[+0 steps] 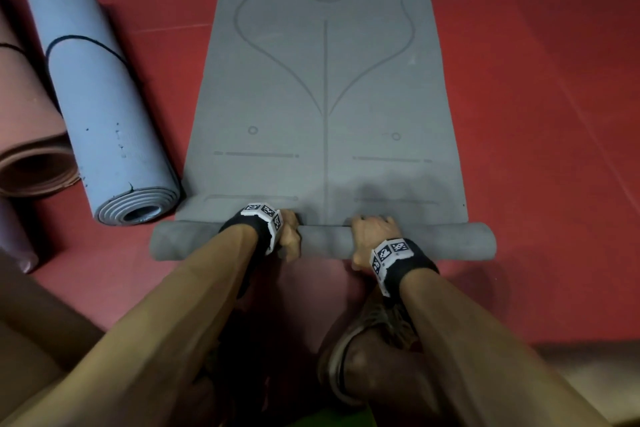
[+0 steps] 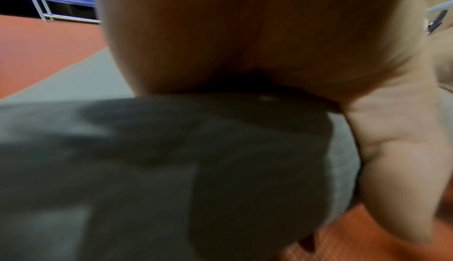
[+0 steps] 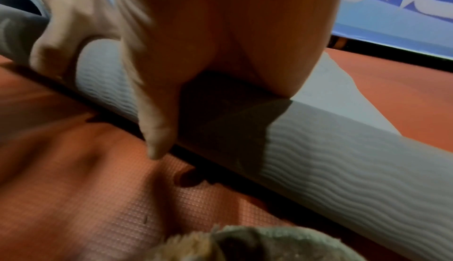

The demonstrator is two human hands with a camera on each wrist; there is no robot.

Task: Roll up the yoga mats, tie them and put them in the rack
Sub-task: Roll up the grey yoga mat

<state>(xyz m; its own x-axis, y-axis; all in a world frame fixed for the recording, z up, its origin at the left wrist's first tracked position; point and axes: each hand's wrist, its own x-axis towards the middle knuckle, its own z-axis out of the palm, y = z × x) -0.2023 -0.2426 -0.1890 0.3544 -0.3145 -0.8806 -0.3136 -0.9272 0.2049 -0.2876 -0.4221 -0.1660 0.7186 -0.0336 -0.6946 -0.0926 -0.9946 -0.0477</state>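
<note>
Both hands, left hand [image 1: 289, 236] and right hand [image 1: 370, 239], grip the rolled end of the grey mat [image 1: 325, 80] on the red floor [image 1: 536, 114]. Left wrist view: palm presses the roll [image 2: 171, 168]. Right wrist view: thumb [image 3: 157, 129] tucks under; keep pressure even so edges stay aligned.

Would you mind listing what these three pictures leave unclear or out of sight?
- Far end of the grey mat: cut off by the head view's top edge.
- Left hand fingertips: hidden behind the roll; the left wrist view is blurred and filled by the palm.
- Right hand fingertips: curled over the roll, out of sight.
- Pink rolled mat: cropped by the left edge.
- Whether the blue rolled mat has a second tie: not visible.
</note>
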